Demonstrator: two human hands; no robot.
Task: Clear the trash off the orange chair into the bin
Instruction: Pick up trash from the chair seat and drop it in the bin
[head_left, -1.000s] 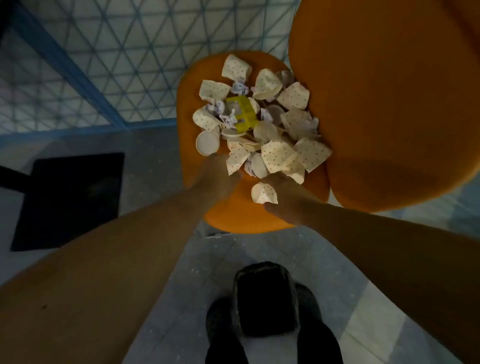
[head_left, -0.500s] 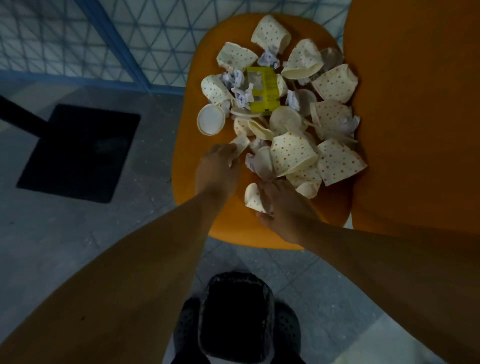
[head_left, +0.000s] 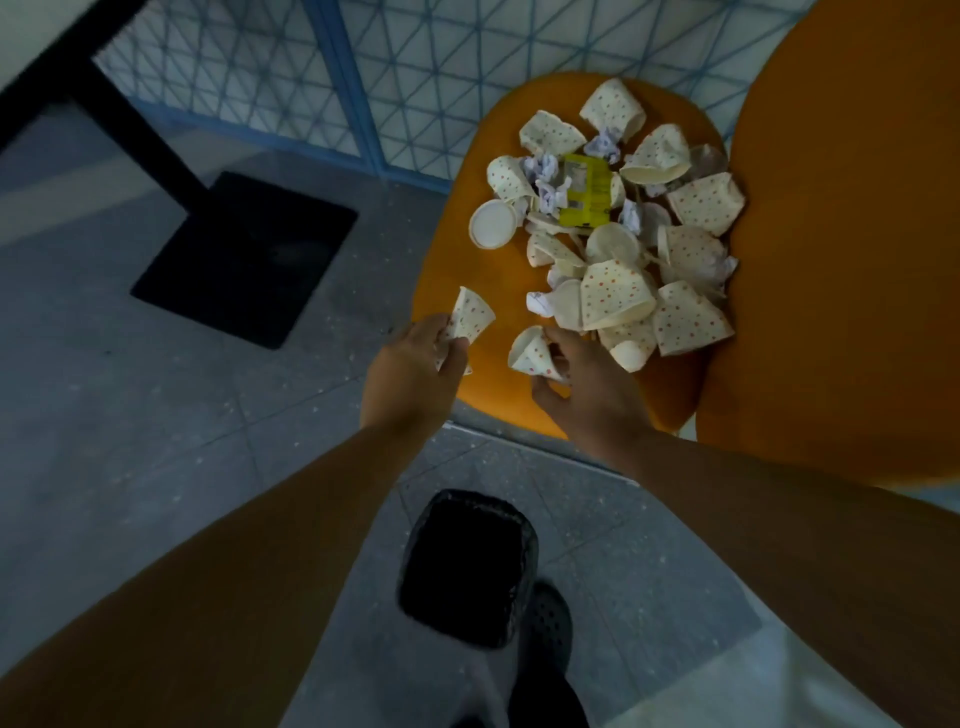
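Note:
An orange chair seat carries a heap of crushed white paper cups with red dots, crumpled paper scraps, a white lid and a yellow packet. My left hand is at the seat's front left edge, closed on one dotted paper cup. My right hand grips a second crushed dotted cup at the seat's front. A black bin stands on the floor below my arms, close to my feet.
The chair's orange backrest rises at the right. A black table base plate with its post lies on the grey floor at the left. A blue lattice wall runs behind. A dark shoe is beside the bin.
Both hands have closed on cups and pulled them back off the heap toward the seat's front edge. The view has swung left, so the chair now sits further right.

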